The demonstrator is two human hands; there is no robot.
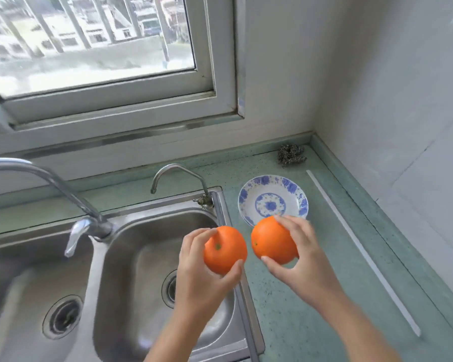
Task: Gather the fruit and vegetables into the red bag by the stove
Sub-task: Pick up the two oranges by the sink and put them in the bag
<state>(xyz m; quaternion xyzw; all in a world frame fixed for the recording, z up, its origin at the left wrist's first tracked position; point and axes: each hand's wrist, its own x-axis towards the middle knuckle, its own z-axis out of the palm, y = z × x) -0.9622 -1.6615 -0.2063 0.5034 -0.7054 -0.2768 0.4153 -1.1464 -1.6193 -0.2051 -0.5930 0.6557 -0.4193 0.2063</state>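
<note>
Two round orange fruits are up, one per hand. My left hand (202, 278) curls fingers and thumb round the first orange fruit (225, 250), over the right basin of the double stainless-steel sink (141, 244). My right hand (301, 259) grips the second orange fruit (272, 240) just beside it, not touching, above the speckled green surface (298, 322). Just beyond the right hand sits one blue-and-white floral plate (249, 202), near rim hidden. Two basins, a drain in each.
</note>
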